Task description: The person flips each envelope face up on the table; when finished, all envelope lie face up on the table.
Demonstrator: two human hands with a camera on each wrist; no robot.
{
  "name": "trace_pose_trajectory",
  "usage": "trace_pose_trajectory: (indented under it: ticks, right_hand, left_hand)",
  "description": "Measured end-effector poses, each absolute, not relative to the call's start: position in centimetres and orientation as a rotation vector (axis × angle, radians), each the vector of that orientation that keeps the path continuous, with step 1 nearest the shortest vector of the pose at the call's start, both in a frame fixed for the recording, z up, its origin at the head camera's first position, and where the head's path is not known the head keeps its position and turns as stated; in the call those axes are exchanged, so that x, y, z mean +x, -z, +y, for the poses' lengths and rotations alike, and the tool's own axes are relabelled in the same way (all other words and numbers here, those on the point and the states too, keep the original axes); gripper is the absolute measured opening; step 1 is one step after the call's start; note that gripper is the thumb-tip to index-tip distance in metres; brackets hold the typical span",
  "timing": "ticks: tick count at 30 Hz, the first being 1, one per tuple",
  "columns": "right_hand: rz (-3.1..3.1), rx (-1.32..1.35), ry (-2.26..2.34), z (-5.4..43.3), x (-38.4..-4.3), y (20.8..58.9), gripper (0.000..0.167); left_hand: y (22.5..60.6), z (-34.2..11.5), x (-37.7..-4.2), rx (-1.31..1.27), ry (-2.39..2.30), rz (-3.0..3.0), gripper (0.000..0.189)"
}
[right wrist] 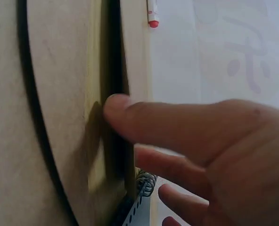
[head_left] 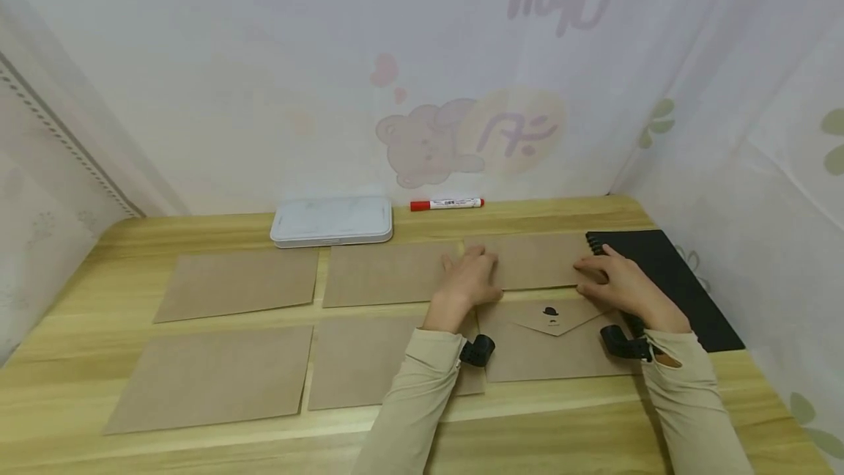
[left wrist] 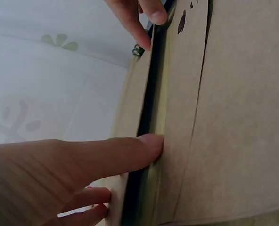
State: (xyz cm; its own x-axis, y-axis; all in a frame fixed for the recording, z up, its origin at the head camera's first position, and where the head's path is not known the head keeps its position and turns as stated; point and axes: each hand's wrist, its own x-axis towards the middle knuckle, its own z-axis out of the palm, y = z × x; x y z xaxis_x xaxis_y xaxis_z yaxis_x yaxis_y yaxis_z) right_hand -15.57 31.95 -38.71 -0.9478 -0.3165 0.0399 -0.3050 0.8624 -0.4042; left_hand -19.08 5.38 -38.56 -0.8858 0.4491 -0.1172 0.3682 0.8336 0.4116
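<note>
My left hand (head_left: 468, 281) is at the left end of a brown paper envelope (head_left: 537, 259) in the far row. My right hand (head_left: 616, 281) is at its right end. In both wrist views the thumbs lie along the near edge and the other fingers reach over the far face, pinching it. A dark gap shows under that edge of the envelope (left wrist: 133, 103). Just nearer lies another envelope (head_left: 554, 358), its pointed flap printed with a small hat and moustache. Beside my right hand is a black spiral notebook (head_left: 686, 292).
Further brown envelopes lie in two rows to the left, including a far-left one (head_left: 240, 284) and a near-left one (head_left: 214, 380). A white flat case (head_left: 332, 221) and a red-capped marker (head_left: 447, 204) lie along the back of the wooden table (head_left: 560, 424). Printed curtains (head_left: 264, 94) hang behind.
</note>
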Motion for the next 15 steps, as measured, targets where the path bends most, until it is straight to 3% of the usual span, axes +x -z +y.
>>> trace_pose_trajectory:
  ticks: [8,15]
  right_hand:
    - [3.029,-0.559,0.75,31.9,-15.3,39.0,0.028]
    - [3.037,-0.526,0.783,32.3,-15.4,39.1,0.03]
  left_hand:
    - [38.6,4.9,-19.3,0.725,-0.611,2.783,0.041]
    - [38.2,3.6,-20.0,0.798,-0.767,2.624,0.042]
